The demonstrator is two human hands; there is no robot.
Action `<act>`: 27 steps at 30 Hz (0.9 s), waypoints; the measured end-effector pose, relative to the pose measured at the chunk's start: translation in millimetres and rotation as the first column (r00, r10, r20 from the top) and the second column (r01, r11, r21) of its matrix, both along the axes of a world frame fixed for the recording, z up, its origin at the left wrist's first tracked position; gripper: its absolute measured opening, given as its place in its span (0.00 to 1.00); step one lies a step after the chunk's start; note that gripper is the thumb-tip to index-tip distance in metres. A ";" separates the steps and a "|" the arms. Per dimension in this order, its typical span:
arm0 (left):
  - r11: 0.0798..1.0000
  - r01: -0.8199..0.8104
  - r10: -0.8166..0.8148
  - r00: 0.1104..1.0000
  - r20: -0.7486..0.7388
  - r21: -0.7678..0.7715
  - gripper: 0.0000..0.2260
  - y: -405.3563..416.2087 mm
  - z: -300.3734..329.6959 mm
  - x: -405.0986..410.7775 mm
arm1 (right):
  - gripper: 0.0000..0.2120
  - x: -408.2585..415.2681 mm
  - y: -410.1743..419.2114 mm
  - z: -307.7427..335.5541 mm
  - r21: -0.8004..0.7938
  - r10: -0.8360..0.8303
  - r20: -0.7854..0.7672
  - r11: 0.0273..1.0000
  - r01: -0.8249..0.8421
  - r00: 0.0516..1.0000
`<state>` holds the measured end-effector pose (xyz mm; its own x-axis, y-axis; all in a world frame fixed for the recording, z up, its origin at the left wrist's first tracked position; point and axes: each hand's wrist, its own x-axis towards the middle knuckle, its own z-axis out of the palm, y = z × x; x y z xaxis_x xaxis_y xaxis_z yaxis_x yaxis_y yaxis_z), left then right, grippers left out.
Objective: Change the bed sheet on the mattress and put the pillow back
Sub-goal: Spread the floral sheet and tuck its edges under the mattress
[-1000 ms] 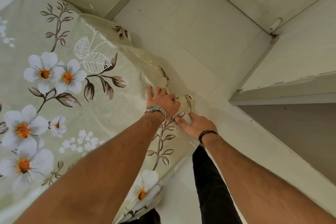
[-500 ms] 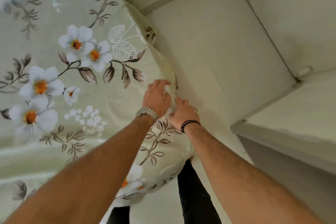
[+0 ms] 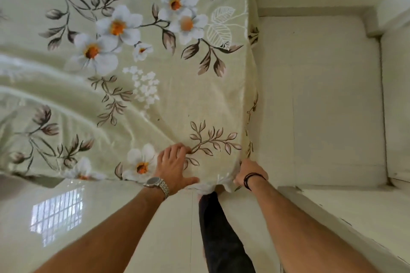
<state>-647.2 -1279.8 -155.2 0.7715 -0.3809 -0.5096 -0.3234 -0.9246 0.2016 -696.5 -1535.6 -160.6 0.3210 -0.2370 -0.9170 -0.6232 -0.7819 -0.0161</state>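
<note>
A pale green bed sheet printed with white flowers and brown leaves covers the mattress, with long wrinkles at the left. My left hand, with a metal watch on the wrist, lies flat with spread fingers on the sheet near the mattress's near right corner. My right hand, with a black band on the wrist, grips a bunched fold of the sheet at that corner, its fingers curled under the edge. No pillow is in view.
Glossy pale floor tiles lie below the bed's near edge, reflecting a window. My dark trouser leg stands by the corner. A white wall and ledge run close along the bed's right side.
The view has swung so more of the bed top shows. Both hands moved from the sheet's side edge to the near corner; the left now lies flat and the right grips the bunched corner.
</note>
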 end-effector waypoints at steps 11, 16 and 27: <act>0.995 -0.082 0.082 0.997 -0.002 -0.054 0.08 -45.8 26.2 -69.3 | 0.05 -85.8 -20.6 7.2 -0.139 -0.035 0.307 0.987 0.082 0.951; 0.936 -0.286 0.228 0.936 -0.268 -0.205 0.02 -71.8 39.2 -85.2 | 0.11 -78.0 -45.6 11.2 -0.263 -0.042 0.247 0.959 0.109 0.968; 0.974 -0.074 0.070 0.997 0.024 0.212 0.16 23.5 4.0 -39.5 | 0.09 -33.6 3.6 -3.4 -0.187 0.075 0.351 0.982 -0.009 0.933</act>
